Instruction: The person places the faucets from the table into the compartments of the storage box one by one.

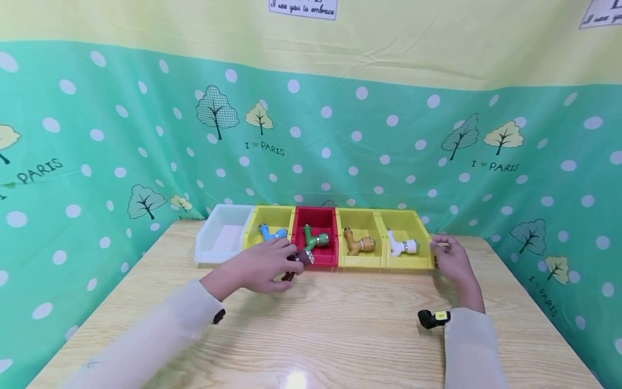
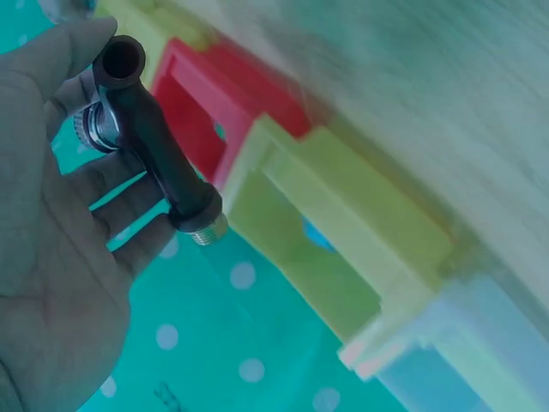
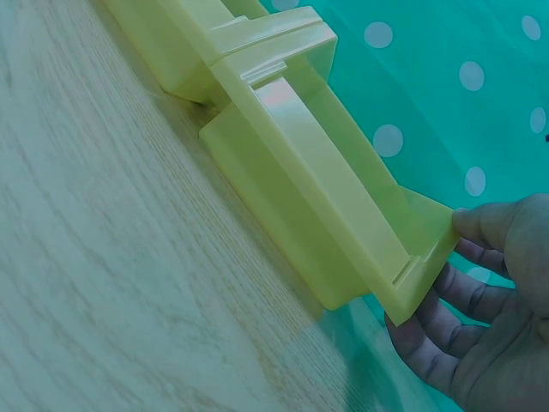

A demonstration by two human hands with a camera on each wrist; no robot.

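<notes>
A dark brown tap with a threaded end is held in my left hand, between thumb and fingers, in front of the row of bins. My right hand grips the right side wall of the end yellow bin, thumb on top and fingers underneath. Inside the bins lie a blue tap, a green tap in the red bin, an orange-brown tap and a white tap. Part of the blue tap is hidden behind my left hand.
At the row's left end stands a white bin with no tap visible in it. The bins stand on a wooden table, against a green dotted cloth. A dark device with a yellow label sits by the right cuff.
</notes>
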